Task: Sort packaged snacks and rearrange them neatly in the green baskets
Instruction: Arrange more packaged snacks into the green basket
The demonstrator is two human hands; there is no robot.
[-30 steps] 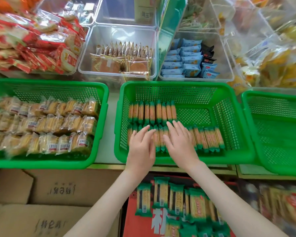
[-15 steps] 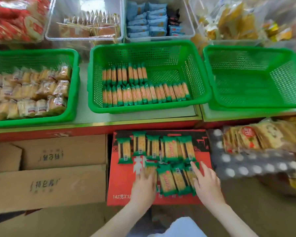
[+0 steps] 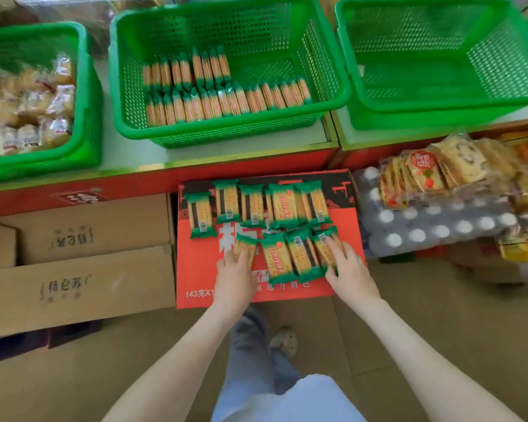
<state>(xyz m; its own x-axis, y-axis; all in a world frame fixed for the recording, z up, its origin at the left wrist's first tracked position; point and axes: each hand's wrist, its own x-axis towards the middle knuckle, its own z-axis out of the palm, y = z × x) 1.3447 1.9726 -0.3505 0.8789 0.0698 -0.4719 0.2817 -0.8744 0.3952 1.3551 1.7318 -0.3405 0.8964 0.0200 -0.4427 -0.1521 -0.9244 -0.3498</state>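
While both hands rest on the nearest packets, stock is listed from the person outward.

- Left hand (image 3: 235, 274): fingers straight and flat on the leftmost packet (image 3: 247, 243), thumb out to the side, nothing clasped.
- Right hand (image 3: 348, 271): fingers spread flat over the rightmost packet (image 3: 319, 242), thumb by its near end, not curled round it.
- Near row: four green-wrapped cracker packets lying flat toward the front edge of the red carton (image 3: 201, 269), bracketed by the two hands.
- Far row (image 3: 252, 205): five more of the same, flat, toward the carton's back edge.
- Brown cartons (image 3: 80, 284): beside the red carton, on its left.
- Bench (image 3: 128, 153): carries three baskets along its front edge.
- Middle green basket (image 3: 232, 124): matching standing packets (image 3: 226, 99) in two rows. The front row runs along most of the front wall. The back row covers the left part only.
- Left green basket (image 3: 92, 117): clear-wrapped yellow snacks (image 3: 43, 111).
- Right green basket (image 3: 439, 32): mesh floor showing.

Handling note, as a judgement: the step appears to be gathering the near row.
- Press inward from both ends until the four packets close into one block.
- Tip them onto their long edges and lift them level.
- The glossy wrappers may let the middle packets slip out, so keep the squeeze steady.
- Set them at the right end of the short back row, facing the same way.
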